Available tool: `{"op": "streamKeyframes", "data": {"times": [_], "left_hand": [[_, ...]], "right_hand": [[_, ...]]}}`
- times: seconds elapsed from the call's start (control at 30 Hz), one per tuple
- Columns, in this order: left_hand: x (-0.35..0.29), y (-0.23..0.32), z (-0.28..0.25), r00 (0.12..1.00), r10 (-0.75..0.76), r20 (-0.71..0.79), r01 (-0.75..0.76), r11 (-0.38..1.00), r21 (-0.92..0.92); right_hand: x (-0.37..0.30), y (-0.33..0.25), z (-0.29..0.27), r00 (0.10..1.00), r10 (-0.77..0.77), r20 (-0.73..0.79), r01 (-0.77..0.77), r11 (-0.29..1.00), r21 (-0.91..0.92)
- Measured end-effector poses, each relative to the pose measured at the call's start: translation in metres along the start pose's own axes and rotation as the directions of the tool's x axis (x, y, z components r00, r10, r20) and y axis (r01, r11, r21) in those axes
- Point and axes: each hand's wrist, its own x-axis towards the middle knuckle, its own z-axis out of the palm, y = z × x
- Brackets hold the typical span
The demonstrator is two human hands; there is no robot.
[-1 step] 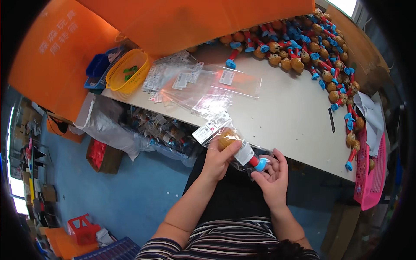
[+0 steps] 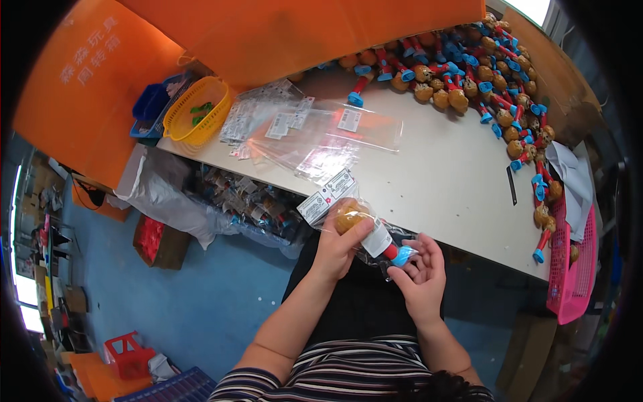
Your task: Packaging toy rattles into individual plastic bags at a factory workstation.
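Two bare hands meet just off the near edge of the pale flat surface (image 2: 435,174), in the one head view, above the person's dark lap. Against the earlier frame nothing has moved that can be told: both show the same moment, and hands, toy and bags lie alike.

Left hand (image 2: 338,251): its grip is clenched around the round brown head of a toy figure with a red stem and blue base (image 2: 365,228), thumb over the top of the head. The toy sits inside a clear plastic bag with a white label card (image 2: 328,194) at its upper end, so the fingers press on the film rather than the toy itself.

Right hand (image 2: 418,275): palm up, fingers loosely curled, half open. Its fingertips touch the blue base and the lower end of the bag; whether they pinch it or only steady it cannot be told.

On the surface, a loose spread of empty clear plastic bags with white labels (image 2: 321,134) lies just beyond the hands. A long heap of the same brown-headed toys with red stems and blue bases (image 2: 469,80) runs along the far edge and down the right side. A yellow plastic mesh basket (image 2: 197,110) stands at the left corner, with a blue plastic tray (image 2: 151,104) beside it. A pink plastic basket (image 2: 569,281) hangs at the right end. An orange board (image 2: 268,33) backs the surface.
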Motion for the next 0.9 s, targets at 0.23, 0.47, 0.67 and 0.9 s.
{"op": "streamKeyframes", "data": {"times": [0.23,0.47,0.67,0.9], "left_hand": [[-0.007,0.002,0.008,0.945,0.100,0.310,-0.124,0.991,0.059],[-0.016,0.012,0.018,0.901,0.043,0.432,-0.088,0.993,0.085],[-0.011,0.005,0.004,0.887,-0.020,0.461,-0.058,0.986,0.155],[-0.012,0.023,0.009,0.899,0.129,0.419,-0.120,0.992,-0.048]], "right_hand": [[-0.003,0.000,-0.012,1.000,-0.025,0.001,0.024,0.974,0.224],[-0.004,0.019,-0.031,0.995,-0.037,0.089,0.015,0.972,0.234],[0.008,0.018,-0.028,0.917,0.219,0.334,-0.373,0.766,0.523],[0.014,0.022,-0.020,0.874,0.372,0.314,-0.477,0.784,0.397]]}}
